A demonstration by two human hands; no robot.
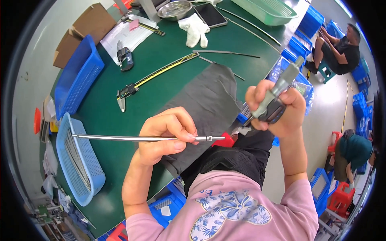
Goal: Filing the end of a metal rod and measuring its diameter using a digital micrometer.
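Note:
My left hand [167, 134] pinches a long thin metal rod [120, 137] that lies level, its notched tip sticking out to the right of my fingers. Its other end reaches over a light blue basket [66, 132] that holds several more rods. My right hand [277, 108] is wrapped around a grey digital micrometer [277, 90], held upright a little to the right of the rod's tip and apart from it. A dark grey cloth [205, 96] lies on the green table [116, 120] beneath both hands.
A long digital caliper [157, 74] and a smaller one [125, 58] lie on the table, with white gloves [195, 28], a tablet [211, 15], a metal dish [175, 9], loose rods and a darker blue basket [78, 74]. Blue crates and two seated people [339, 46] are at right.

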